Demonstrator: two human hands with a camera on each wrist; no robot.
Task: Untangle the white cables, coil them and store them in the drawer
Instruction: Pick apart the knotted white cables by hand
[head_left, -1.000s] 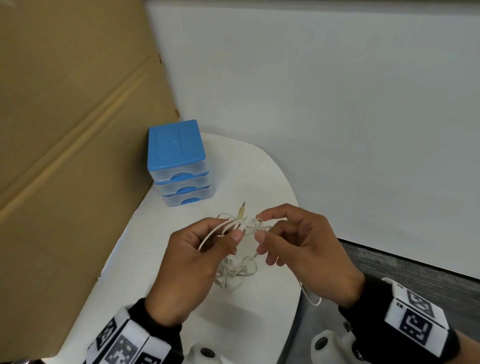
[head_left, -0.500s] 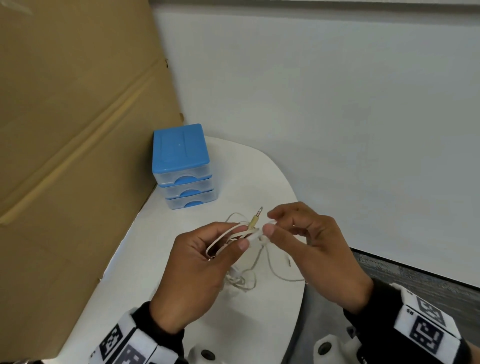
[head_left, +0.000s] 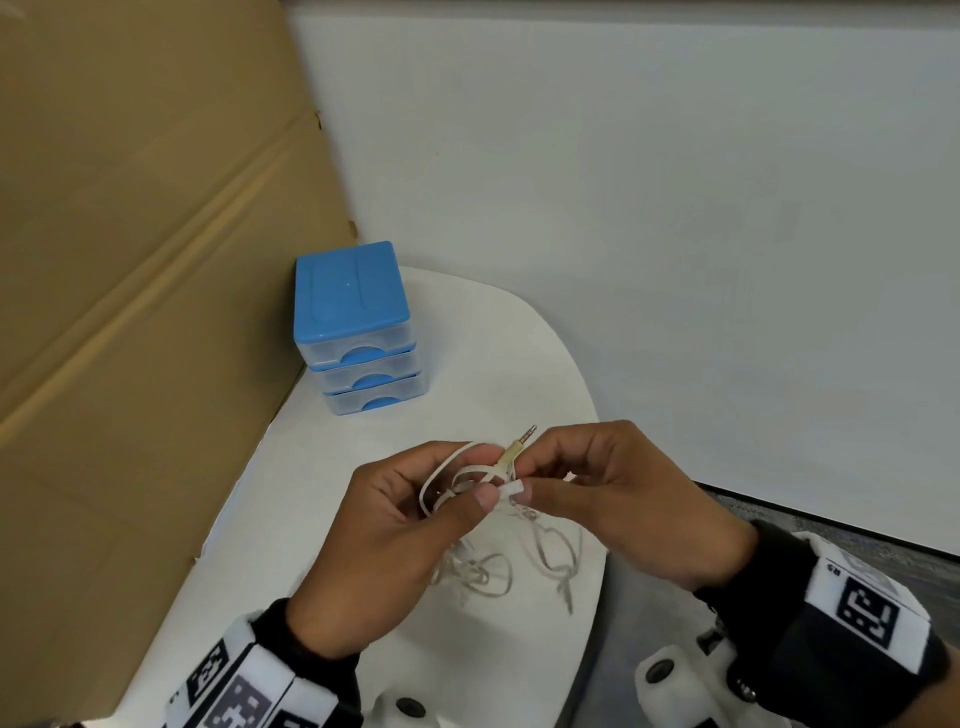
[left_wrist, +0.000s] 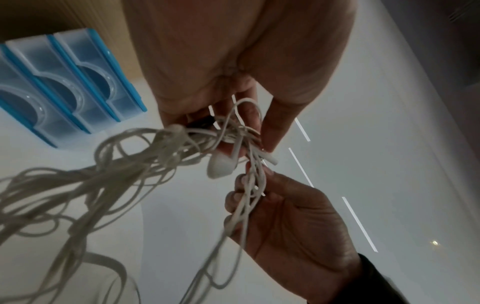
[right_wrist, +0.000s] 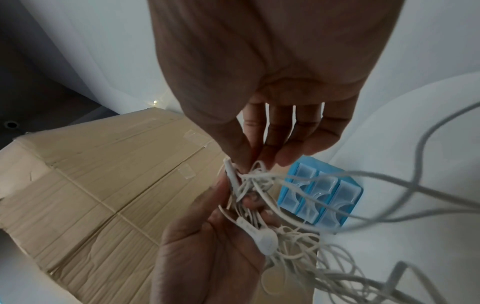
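**Both hands on the knot, tangle held over the worktop**

I've got the white cables up off the worktop, bunched between my two hands. My left hand is curled round a clump of loops, thumb pressed down on top of them, and the wrist view shows an earbud dangling just under my fingers with strands wound about it. My right hand is pinching the same bundle from the other side, thumb and forefinger closed on a small white piece right against my left thumb, the other fingers loosely bent behind. The two hands are almost touching at the pinch.

A jack plug sticks up out of the knot, tilted away from me, its metal tip clear of both hands. Below my hands the rest of the cable hangs in slack loops and trails onto the white surface near its right edge. From the right wrist, more strands sweep across the view, blurred.

At the far left of the worktop sits the little drawer unit, blue top, three clear drawers stacked, all pushed in. It stands right beside the big cardboard sheet leaning along the left side.
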